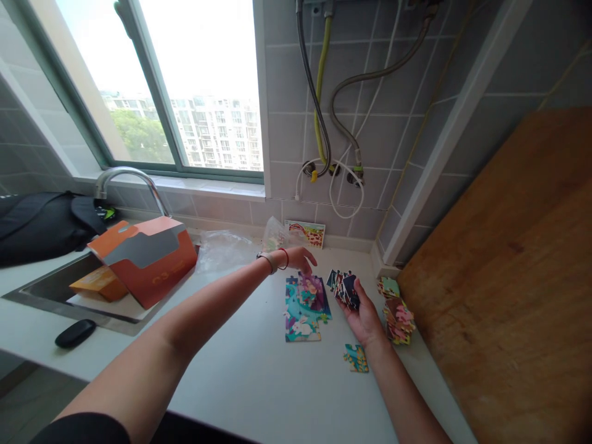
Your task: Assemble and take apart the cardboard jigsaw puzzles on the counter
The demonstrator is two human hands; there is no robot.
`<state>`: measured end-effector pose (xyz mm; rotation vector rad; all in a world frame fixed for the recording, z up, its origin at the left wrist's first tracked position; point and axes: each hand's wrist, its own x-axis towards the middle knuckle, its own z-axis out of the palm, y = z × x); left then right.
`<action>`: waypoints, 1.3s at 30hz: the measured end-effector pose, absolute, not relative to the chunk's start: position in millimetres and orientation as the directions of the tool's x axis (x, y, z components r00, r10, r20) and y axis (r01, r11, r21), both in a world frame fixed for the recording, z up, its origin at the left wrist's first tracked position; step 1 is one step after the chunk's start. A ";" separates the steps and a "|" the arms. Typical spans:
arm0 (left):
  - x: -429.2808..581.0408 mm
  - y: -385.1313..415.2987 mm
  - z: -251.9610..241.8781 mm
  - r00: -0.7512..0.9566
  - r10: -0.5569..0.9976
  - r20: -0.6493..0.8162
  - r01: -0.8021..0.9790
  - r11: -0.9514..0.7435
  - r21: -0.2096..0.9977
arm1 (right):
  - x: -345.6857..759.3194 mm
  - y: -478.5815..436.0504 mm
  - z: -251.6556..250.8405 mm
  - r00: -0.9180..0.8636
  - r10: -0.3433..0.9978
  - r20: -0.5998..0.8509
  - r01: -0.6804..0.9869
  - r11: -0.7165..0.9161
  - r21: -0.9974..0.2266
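Left hand point(298, 260) is open, fingers extended, holding nothing, just above the part-assembled puzzle point(303, 308). Right hand point(365, 319) is palm up, partly curled, gripping a stack of puzzle pieces point(345, 290). A pile of pieces point(398, 319) lies nearby on the counter point(222, 370).

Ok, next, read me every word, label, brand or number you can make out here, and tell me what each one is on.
Orange-and-grey cardboard box: faint gold print on its front, too blurred to read.
Printed card against the tile wall: the card has red lettering along its top, too small to read.
Jigsaw pieces in the right hand: no readable text.
No word, brand or number is legible.
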<state>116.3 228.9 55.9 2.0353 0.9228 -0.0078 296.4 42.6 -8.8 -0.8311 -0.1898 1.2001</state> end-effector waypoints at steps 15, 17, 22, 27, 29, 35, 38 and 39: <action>87.4 219.9 70.2 0.624 0.646 -0.440 0.614 -0.057 0.787 | 292.6 41.0 -6.2 0.365 0.881 -0.299 -0.751 0.089 -0.654; 88.6 213.7 64.1 0.600 0.668 -0.441 0.635 -0.062 0.770 | 293.2 41.5 -6.5 0.358 0.882 -0.305 -0.757 0.083 -0.648; 99.4 196.6 35.9 0.518 0.776 -0.359 0.723 -0.174 0.668 | 292.5 41.9 -7.3 0.323 0.897 -0.303 -0.762 0.056 -0.645; 107.0 192.9 26.2 0.559 0.779 -0.284 0.777 -0.372 0.508 | 291.3 41.6 -6.9 0.326 0.897 -0.298 -0.766 0.067 -0.639; 109.0 194.3 28.2 0.575 0.761 -0.300 0.793 -0.429 0.432 | 291.4 41.8 -6.3 0.325 0.896 -0.303 -0.766 0.062 -0.640; 119.4 196.0 33.4 0.582 0.727 -0.365 0.813 -0.521 0.258 | 292.9 42.0 -8.2 0.332 0.897 -0.290 -0.757 0.070 -0.649; 125.3 196.3 35.9 0.580 0.710 -0.399 0.812 -0.544 0.213 | 293.3 42.2 -10.9 0.334 0.894 -0.298 -0.764 0.072 -0.642; 127.0 196.3 37.0 0.580 0.706 -0.407 0.811 -0.549 0.203 | 293.2 42.3 -11.5 0.333 0.894 -0.300 -0.764 0.069 -0.641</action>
